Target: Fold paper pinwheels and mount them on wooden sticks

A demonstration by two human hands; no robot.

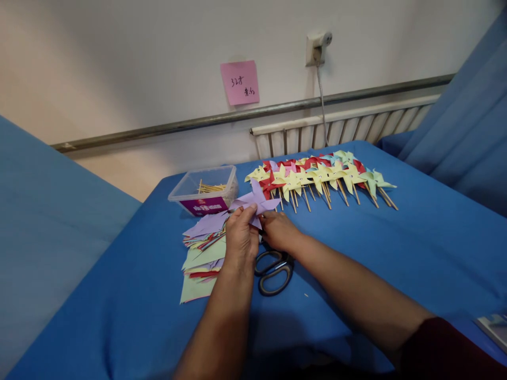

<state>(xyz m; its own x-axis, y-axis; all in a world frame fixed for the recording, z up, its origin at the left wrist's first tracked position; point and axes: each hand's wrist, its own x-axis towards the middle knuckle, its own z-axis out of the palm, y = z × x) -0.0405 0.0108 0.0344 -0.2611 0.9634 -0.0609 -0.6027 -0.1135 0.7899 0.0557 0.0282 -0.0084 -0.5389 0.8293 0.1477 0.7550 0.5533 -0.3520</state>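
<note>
My left hand [241, 236] and my right hand [279, 230] meet over a purple paper pinwheel [256, 199], both pinching it with closed fingers just above the blue table [415, 248]. The left hand grips the near edge of the folded paper; the right hand's fingers are tucked under it. Black-handled scissors [274, 271] lie on the cloth directly below my hands. A stack of coloured paper squares [202, 248] sits to the left of my left hand.
A clear plastic box [206, 191] with wooden sticks stands at the back left. A row of several finished pinwheels [320, 177] on sticks lies across the back. A pink note [240, 82] is stuck on the wall; a radiator [340, 129] runs behind.
</note>
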